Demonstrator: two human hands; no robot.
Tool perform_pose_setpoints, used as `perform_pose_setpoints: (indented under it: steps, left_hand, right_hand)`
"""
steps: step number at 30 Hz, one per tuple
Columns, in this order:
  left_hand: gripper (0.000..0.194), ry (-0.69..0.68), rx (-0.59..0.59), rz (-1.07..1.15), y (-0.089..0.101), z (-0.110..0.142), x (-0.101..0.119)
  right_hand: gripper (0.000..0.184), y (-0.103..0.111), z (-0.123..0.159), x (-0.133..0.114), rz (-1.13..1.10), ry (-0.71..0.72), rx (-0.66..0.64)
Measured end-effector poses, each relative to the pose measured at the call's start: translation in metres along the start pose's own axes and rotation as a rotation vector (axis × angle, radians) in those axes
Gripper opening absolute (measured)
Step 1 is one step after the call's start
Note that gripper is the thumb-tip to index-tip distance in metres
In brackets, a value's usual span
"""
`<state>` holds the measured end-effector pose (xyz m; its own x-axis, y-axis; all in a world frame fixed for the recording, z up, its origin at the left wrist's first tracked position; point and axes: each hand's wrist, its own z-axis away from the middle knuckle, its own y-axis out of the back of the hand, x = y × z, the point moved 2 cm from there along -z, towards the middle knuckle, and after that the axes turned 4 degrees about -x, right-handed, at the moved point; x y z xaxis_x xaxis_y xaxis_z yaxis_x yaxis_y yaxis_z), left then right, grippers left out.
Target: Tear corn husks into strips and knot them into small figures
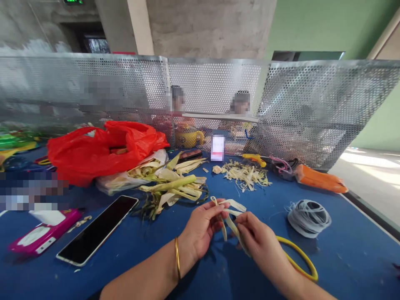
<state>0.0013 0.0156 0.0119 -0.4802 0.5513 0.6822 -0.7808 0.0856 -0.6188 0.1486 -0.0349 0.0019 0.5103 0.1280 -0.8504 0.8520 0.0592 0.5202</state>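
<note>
My left hand (201, 227), with a gold bangle at the wrist, pinches a small loop of pale dried husk strips (231, 226) between thumb and fingers. My right hand (258, 237) is closed on the other strands of the same strips, just to the right. The strips cross between both hands above the blue table, and some ends hang down. A yellow ring (308, 260) lies partly behind my right wrist. Beyond my hands are a pile of husk leaves (178, 187) and a heap of husk shreds (245, 175).
A coil of grey twine (308, 218) and an orange packet (320, 179) lie to the right. At left are a black-screened phone (98, 229), a magenta device (46, 233) and a red plastic bag (103, 154). A perforated metal screen (215, 87) borders the table, with people behind it.
</note>
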Motion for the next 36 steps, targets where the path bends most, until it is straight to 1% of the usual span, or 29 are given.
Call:
perform_pose_setpoints:
  steps: [1, 3, 4, 6, 8, 9, 11, 14, 17, 20, 23, 25, 27, 30, 33, 34, 36]
  left_hand:
    - [0.02, 0.006, 0.008, 0.012, 0.001, -0.001, 0.0]
    - [0.017, 0.025, 0.009, 0.021, 0.002, -0.004, -0.001]
    - [0.016, 0.032, 0.006, 0.02, 0.002, -0.004, -0.002]
    - [0.017, 0.042, -0.003, 0.011, 0.002, -0.004, -0.004]
    - [0.02, 0.059, -0.017, -0.016, 0.001, -0.003, -0.005]
    - [0.021, 0.065, -0.027, -0.037, 0.001, -0.002, -0.006]
    - [0.023, 0.066, -0.059, -0.099, -0.001, -0.001, -0.007]
    - [0.026, 0.004, -0.103, -0.206, -0.003, 0.001, -0.007]
    - [0.03, -0.035, -0.142, -0.335, -0.004, 0.003, -0.007]
    - [0.029, -0.043, -0.183, -0.469, -0.006, 0.005, -0.009]
    - [0.025, -0.021, -0.24, -0.558, -0.009, 0.009, -0.01]
    - [0.022, -0.008, -0.271, -0.572, -0.011, 0.011, -0.009]
    - [0.018, -0.009, -0.288, -0.569, -0.012, 0.011, -0.008]
    - [0.017, 0.008, -0.304, -0.538, -0.011, 0.011, -0.007]
    - [0.021, 0.007, -0.314, -0.5, -0.011, 0.011, -0.01]
    - [0.023, -0.009, -0.298, -0.502, -0.011, 0.011, -0.011]
    - [0.029, -0.052, -0.23, -0.527, -0.011, 0.01, -0.013]
  right_hand:
    - [0.014, 0.001, 0.002, -0.004, 0.121, 0.114, -0.016]
    - [0.028, 0.001, 0.005, -0.012, 0.379, 0.366, -0.046]
    - [0.03, 0.0, 0.006, -0.016, 0.515, 0.488, -0.058]
    - [0.026, -0.001, 0.008, -0.02, 0.751, 0.685, -0.062]
    - [0.023, 0.0, 0.008, -0.022, 0.877, 0.799, -0.05]
    - [0.024, 0.001, 0.008, -0.023, 0.892, 0.825, -0.041]
    - [0.025, 0.004, 0.009, -0.025, 0.846, 0.845, 0.004]
    - [0.023, 0.012, 0.009, -0.029, 0.625, 0.783, 0.106]
    - [0.018, 0.018, 0.007, -0.027, 0.388, 0.632, 0.156]
    - [0.014, 0.019, 0.003, -0.02, 0.221, 0.47, 0.179]
    - [0.017, 0.016, -0.001, -0.009, 0.134, 0.28, 0.191]
    - [0.021, 0.014, -0.004, -0.002, 0.119, 0.14, 0.166]
    - [0.025, 0.013, -0.005, 0.001, 0.125, 0.055, 0.129]
    - [0.027, 0.013, -0.005, 0.001, 0.147, 0.02, 0.118]
    - [0.029, 0.015, -0.006, 0.0, 0.146, 0.006, 0.149]
    - [0.029, 0.014, -0.006, 0.0, 0.141, 0.005, 0.158]
    - [0.03, 0.013, -0.007, 0.001, 0.117, -0.003, 0.162]
